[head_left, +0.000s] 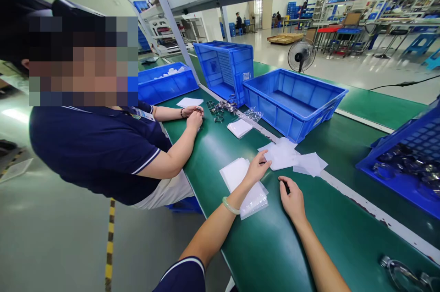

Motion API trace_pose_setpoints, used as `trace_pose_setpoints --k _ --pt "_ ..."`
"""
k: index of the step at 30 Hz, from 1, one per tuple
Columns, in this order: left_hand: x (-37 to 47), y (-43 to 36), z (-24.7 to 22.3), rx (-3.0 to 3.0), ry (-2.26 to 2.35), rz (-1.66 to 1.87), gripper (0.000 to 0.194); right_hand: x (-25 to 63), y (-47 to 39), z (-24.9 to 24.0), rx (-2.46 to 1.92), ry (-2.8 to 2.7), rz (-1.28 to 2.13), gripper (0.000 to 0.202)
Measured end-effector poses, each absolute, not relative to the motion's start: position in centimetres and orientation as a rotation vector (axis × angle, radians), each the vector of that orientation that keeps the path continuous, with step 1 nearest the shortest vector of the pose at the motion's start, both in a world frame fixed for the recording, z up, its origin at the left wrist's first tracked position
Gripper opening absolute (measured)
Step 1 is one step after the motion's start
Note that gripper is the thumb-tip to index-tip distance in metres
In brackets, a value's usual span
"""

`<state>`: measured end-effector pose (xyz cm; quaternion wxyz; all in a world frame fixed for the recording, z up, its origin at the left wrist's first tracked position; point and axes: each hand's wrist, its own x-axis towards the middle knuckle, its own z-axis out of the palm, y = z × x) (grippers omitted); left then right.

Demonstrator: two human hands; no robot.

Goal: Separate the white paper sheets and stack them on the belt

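Note:
My left hand (258,168) reaches over the green bench top to the edge of a pile of thin white sheets (282,152), its fingers slightly apart and nothing visible in its grasp. Whether the fingertips touch the sheets I cannot tell. Under my left wrist lies a stack of white pouches (256,200) with clear plastic ends. To the right, my right hand (293,198) rests just above the bench, fingers loosely curled, thumb apart, holding nothing I can see. A loose white sheet (310,164) lies beyond it.
A co-worker (103,154) sits at the left, both hands together near several metal clamps (222,107). Blue bins (295,99) stand along the back. A tilted blue crate (405,159) of metal parts is at right, a metal clamp (405,276) at lower right.

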<state>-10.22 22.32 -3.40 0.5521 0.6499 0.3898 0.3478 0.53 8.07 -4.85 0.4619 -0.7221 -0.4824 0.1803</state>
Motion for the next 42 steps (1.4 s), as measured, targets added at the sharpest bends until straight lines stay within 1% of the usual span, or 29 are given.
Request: trace_pose_setpoints --k 2,6,12,14,17,19,22,25,28,30,32,34,36,37,38,39,42 --pt "-10.0 22.3 -3.4 1.514 0.892 0.821 0.049 0.5 8.0 -4.9 -1.771 -1.181 0.456 0.034" --pt "-10.1 22.2 -3.3 1.478 0.877 0.833 0.043 0.6 8.0 -4.9 -1.759 -1.162 0.485 0.033" --pt "-12.4 22.2 -1.0 1.496 0.839 1.001 0.047 0.5 7.8 -4.6 -1.699 -1.079 0.553 0.034" --pt "-13.2 21.7 0.3 1.636 0.789 1.12 0.043 0.5 7.8 -4.3 -1.67 -1.023 0.592 0.034" --pt "-13.4 20.1 1.8 2.003 0.608 1.232 0.038 0.6 7.7 -4.0 -1.585 -0.919 0.66 0.036" --pt "-12.8 18.9 2.1 2.2 0.412 1.159 0.041 1.0 7.4 -3.9 -1.507 -0.839 0.706 0.039" --pt "-11.4 17.2 1.8 2.368 0.114 0.903 0.04 2.0 6.7 -3.9 -1.408 -0.702 0.732 0.049" --pt "-10.5 15.9 1.2 2.443 -0.038 0.646 0.037 3.0 5.8 -3.9 -1.368 -0.603 0.729 0.054" --pt "-10.2 15.2 1.1 2.438 -0.111 0.441 0.038 3.3 5.4 -3.9 -1.396 -0.54 0.754 0.044" --pt "-10.2 15.2 1.2 2.392 -0.148 0.391 0.036 3.2 5.5 -3.9 -1.406 -0.498 0.774 0.037" --pt "-10.4 15.7 1.3 2.321 -0.053 0.488 0.033 3.1 5.7 -3.9 -1.392 -0.454 0.787 0.038" --pt "-10.6 16.6 1.1 2.22 0.218 0.656 0.036 3.0 5.9 -3.8 -1.363 -0.415 0.792 0.044" --pt "-10.8 17.5 0.8 2.074 0.502 0.709 0.053 2.9 6.0 -3.5 -1.334 -0.394 0.795 0.048" --pt "-10.9 17.9 0.6 1.99 0.574 0.664 0.062 2.8 6.0 -3.3 -1.321 -0.393 0.797 0.049" --pt "-10.9 18.1 0.5 1.908 0.584 0.586 0.065 2.8 6.0 -3.0 -1.311 -0.397 0.8 0.049" --pt "-11.0 18.3 0.4 1.837 0.547 0.498 0.061 2.7 5.9 -2.7 -1.304 -0.407 0.801 0.048" --pt "-11.0 18.4 0.5 1.755 0.44 0.356 0.027 2.7 5.7 -1.9 -1.307 -0.475 0.802 0.047"
